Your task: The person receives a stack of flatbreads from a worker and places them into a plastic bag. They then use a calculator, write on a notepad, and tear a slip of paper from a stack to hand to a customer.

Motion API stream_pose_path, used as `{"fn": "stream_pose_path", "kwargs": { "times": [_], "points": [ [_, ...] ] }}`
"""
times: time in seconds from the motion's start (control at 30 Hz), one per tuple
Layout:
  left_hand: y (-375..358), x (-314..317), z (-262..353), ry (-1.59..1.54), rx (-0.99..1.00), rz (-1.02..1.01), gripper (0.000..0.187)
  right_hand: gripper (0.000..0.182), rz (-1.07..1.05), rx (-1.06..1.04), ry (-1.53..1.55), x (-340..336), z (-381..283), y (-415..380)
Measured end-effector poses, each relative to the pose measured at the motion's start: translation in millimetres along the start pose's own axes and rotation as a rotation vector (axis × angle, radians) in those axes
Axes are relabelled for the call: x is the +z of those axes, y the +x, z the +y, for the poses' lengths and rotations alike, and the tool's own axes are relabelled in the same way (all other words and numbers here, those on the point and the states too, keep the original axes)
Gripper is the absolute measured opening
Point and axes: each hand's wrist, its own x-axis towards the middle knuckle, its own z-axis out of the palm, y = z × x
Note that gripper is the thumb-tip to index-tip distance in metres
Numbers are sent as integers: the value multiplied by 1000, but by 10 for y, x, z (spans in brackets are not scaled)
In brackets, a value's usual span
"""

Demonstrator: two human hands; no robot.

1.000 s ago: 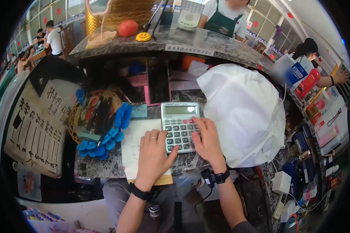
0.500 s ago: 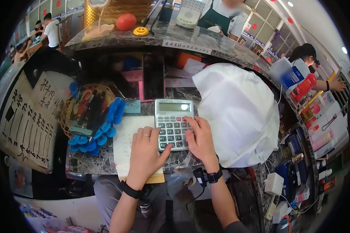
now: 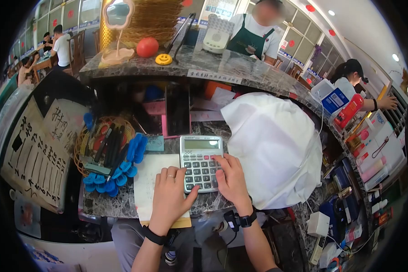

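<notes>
A silver calculator (image 3: 201, 157) lies flat on the dark marble desk, its display toward the top. My left hand (image 3: 170, 197), with a ring on one finger, rests over a pad of paper (image 3: 149, 186). Its fingers are extended along the calculator's left edge, and its thumb reaches the bottom keys. At the calculator's right side is my right hand (image 3: 233, 183), fingers loosely extended, with fingertips on the upper right keys and the thumb near the lower right ones. Neither hand grips anything.
A white cloth (image 3: 276, 149) covers something bulky on the right. On the left stand a wicker basket (image 3: 80, 147) of pens and several blue clips (image 3: 137, 147). Beyond the raised counter (image 3: 167, 70) is a person in a green apron (image 3: 249, 38); another person (image 3: 349, 75) reaches rightward.
My view has tilted up a little, so the desk appears lower. Both hands keep nearly the same place at the calculator.
</notes>
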Motion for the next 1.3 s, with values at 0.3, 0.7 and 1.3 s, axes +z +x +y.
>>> {"fn": "stream_pose_path", "kwargs": {
  "times": [0.3, 0.7, 1.3],
  "points": [
    [-20, 15, -9, 3, 22, 21, 49, 41, -8, 4, -17, -5, -15, -27],
    [-33, 9, 1, 11, 12, -11, 52, 47, -36, 4, -62, 2, -12, -48],
    [-15, -4, 4, -12, 10, 17, 50, 68, -39, -6, -101, -5, -78, 4]
  ]
}}
